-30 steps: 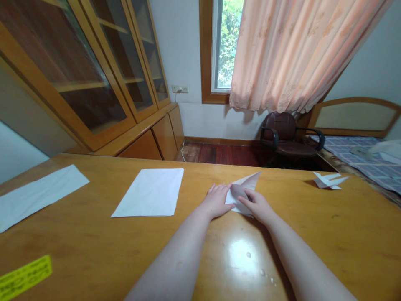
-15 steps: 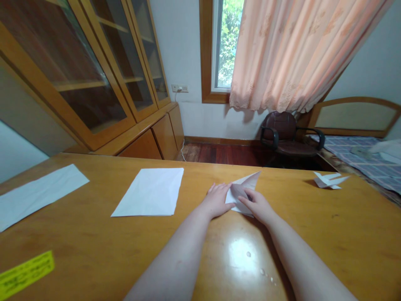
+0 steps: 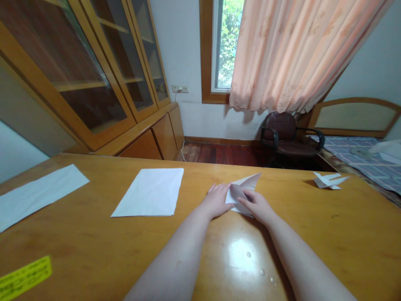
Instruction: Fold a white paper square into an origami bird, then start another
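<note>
A sheet of white paper (image 3: 242,183), partly folded, lies on the wooden table with a pointed flap raised toward the back right. My left hand (image 3: 216,201) rests flat at its left edge, fingers stretched forward and thumb on the paper. From the right, my right hand (image 3: 257,205) grips a raised fold between thumb and fingers; some fingertips are hidden behind the paper. Off to the left lies a white square of paper (image 3: 150,192). A small folded paper figure (image 3: 328,180) with pointed ends sits at the far right.
A long white paper strip (image 3: 40,194) lies at the table's left, with a yellow label (image 3: 25,276) near the front left. Beyond the table (image 3: 125,255) stand a glass-door cabinet (image 3: 103,83), a brown armchair (image 3: 283,131) and a bed (image 3: 357,152).
Both hands stay in almost the same place on the folded paper. The raised flap has shifted very slightly.
</note>
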A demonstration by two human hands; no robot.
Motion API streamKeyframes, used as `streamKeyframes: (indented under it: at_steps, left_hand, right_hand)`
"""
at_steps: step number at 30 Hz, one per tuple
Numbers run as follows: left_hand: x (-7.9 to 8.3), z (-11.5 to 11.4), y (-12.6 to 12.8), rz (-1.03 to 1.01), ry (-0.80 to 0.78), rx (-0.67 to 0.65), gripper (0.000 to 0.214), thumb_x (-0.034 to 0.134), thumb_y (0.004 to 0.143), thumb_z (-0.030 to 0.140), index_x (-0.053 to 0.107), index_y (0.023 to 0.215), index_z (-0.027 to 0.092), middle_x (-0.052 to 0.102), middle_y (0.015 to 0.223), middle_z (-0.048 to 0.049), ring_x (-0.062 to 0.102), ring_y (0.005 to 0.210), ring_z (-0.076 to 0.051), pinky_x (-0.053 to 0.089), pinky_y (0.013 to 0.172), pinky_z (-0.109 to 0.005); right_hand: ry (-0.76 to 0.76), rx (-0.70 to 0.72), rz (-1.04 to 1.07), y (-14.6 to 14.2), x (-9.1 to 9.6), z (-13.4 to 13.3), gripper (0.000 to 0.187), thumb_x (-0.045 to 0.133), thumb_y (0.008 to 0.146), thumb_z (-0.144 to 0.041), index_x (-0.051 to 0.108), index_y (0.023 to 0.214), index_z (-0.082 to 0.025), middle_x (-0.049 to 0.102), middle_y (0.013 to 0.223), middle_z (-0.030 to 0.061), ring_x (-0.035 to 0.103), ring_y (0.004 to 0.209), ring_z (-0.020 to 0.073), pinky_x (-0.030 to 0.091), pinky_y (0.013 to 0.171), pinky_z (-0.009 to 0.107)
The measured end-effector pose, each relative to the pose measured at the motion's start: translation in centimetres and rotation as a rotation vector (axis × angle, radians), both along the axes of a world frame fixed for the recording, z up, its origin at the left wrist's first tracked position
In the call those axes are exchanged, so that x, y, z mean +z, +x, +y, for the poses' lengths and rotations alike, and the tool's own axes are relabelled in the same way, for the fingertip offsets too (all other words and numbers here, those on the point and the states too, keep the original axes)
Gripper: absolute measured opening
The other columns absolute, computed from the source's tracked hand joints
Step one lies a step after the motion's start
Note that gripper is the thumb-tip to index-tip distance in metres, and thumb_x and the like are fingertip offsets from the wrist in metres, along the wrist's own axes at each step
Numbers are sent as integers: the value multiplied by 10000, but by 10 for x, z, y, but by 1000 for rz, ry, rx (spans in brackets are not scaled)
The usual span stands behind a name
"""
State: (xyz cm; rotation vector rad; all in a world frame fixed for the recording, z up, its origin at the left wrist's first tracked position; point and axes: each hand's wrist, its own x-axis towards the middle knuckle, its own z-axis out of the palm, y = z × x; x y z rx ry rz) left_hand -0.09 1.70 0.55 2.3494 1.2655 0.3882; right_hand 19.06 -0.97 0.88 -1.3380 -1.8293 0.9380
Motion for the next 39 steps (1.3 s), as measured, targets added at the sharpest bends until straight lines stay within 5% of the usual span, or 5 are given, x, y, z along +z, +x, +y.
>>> streamKeyframes:
  at_steps: [18,25,39]
  left_hand:
    - [-2,1,0,-43,11,65,773,599,756,412,272,1416,176,386,1434,-102,337,1322,-244,193,1130,-411]
    - [0,2,1,-91,37,99,525,577,777,296,482,1285,205,535,1296,-73,449,1222,-225,283,1084,-369]
    - [2,5,-1,-96,53,249,231,587,771,260,645,994,243,663,995,-22,558,964,-214,431,877,-338]
  right_hand:
    - [-18,73,41,1,-2,-1,366,560,785,-355,659,1088,-175,683,1070,69,611,962,279,448,890,421]
    - [-54,80,24,-1,3,-3,342,559,774,-339,682,1056,-190,695,1043,55,614,948,275,449,882,412]
    - [-37,-100,-170,-2,-4,1,189,562,724,-255,698,825,-171,666,721,35,570,660,174,424,589,268]
